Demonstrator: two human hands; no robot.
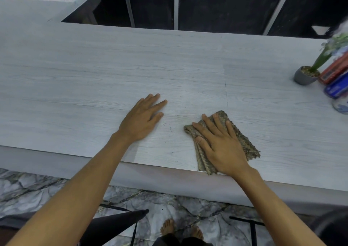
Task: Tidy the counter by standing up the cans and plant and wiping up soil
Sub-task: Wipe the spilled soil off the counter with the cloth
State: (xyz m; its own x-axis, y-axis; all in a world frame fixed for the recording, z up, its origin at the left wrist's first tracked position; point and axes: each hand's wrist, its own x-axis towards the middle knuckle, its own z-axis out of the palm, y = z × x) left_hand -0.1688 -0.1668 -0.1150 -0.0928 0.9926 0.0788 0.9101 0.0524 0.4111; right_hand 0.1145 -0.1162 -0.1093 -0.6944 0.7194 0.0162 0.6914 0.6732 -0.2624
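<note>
A pale wood-grain counter (94, 66) fills the view. The left hand (143, 117) lies flat on it, fingers straight. The right hand (220, 147), fingers also straight, presses a cloth (246, 146) near the front edge. At far right the potted plant (305, 77) stands upright, just beside a red can (334, 70) and a blue can (337, 88). Soil specks (165, 124) lie between the hands.

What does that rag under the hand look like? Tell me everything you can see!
The rag is a brownish-green woven cloth with a bumpy, speckled weave. It is folded into a rough pad and lies flat on the pale wood-look counter, near its front edge. The right hand presses on it with straight, spread fingers, covering its middle. A few dark soil specks lie just to its left.
</note>
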